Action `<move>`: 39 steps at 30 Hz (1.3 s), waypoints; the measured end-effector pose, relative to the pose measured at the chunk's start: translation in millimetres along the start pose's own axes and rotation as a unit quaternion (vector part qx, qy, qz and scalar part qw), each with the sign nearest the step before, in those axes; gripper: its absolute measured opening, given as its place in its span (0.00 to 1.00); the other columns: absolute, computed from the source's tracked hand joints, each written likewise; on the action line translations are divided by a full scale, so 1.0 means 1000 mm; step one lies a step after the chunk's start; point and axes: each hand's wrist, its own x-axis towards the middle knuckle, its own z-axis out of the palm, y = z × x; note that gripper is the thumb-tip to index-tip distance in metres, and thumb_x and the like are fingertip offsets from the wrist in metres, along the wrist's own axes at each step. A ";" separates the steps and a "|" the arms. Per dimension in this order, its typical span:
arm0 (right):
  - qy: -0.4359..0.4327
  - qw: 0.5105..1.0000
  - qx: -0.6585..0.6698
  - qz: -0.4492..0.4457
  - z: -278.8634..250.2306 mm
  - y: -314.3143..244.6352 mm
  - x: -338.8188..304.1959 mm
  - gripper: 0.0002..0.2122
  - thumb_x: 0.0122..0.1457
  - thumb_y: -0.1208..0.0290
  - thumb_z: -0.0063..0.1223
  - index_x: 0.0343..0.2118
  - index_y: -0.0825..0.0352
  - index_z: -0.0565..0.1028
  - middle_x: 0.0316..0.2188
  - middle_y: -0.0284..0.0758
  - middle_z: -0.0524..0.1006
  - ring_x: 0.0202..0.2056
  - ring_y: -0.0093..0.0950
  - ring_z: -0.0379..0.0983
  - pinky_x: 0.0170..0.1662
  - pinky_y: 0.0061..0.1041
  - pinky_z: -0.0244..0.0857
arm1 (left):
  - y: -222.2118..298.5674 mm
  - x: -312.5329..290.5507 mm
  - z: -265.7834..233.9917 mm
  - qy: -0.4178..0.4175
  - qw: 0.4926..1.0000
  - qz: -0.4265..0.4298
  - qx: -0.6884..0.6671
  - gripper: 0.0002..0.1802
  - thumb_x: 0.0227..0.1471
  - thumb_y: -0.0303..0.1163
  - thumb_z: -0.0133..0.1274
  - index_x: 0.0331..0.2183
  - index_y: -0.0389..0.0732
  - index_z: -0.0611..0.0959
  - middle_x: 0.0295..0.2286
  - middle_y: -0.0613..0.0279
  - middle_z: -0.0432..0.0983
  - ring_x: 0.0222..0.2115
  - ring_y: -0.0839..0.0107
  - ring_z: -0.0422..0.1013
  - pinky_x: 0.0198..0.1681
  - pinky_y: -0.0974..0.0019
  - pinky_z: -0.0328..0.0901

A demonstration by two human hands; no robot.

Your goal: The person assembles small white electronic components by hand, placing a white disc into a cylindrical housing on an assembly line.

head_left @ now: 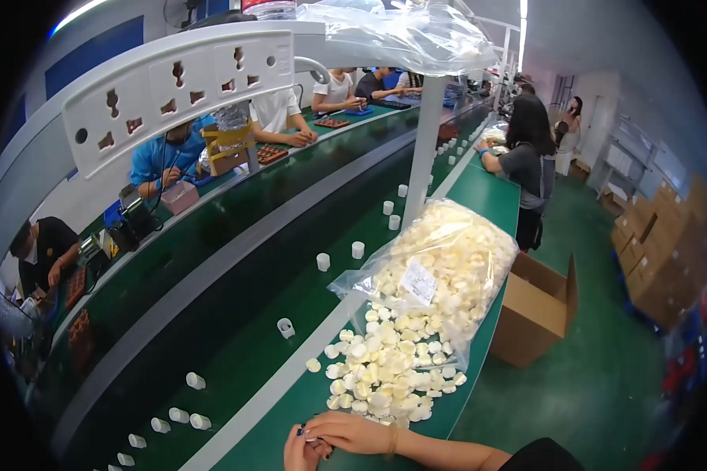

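At the near end of the green bench, my left hand (pixel 297 453) and my right hand (pixel 344 432) meet, fingers closed together. A bit of something small and whitish shows between the fingertips; most of it is hidden, so its kind stays unclear. Just beyond my right hand lies a loose pile of small cream-coloured round caps (pixel 385 369). They spill from the mouth of a large clear plastic bag (pixel 479 243) full of the same caps, with a white label on it.
Left of the bench runs a dark green conveyor belt (pixel 243 314) carrying several small white cylinders (pixel 286 327). A grey post (pixel 424 149) rises beside the bag, under a white power strip (pixel 181 94). An open cardboard box (pixel 532 310) stands at right. Co-workers sit across the belt; another person (pixel 530 149) stands farther along.
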 end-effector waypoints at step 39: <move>0.004 0.998 -0.037 0.049 0.003 -0.016 -0.001 0.21 0.51 0.72 0.58 0.50 0.62 0.70 0.43 0.37 0.73 0.44 0.35 0.70 0.48 0.29 0.66 | 0.010 -0.010 0.021 0.028 0.957 0.155 0.242 0.12 0.63 0.36 0.39 0.34 0.39 0.73 0.23 0.72 0.66 0.22 0.83 0.60 0.24 0.78 0.56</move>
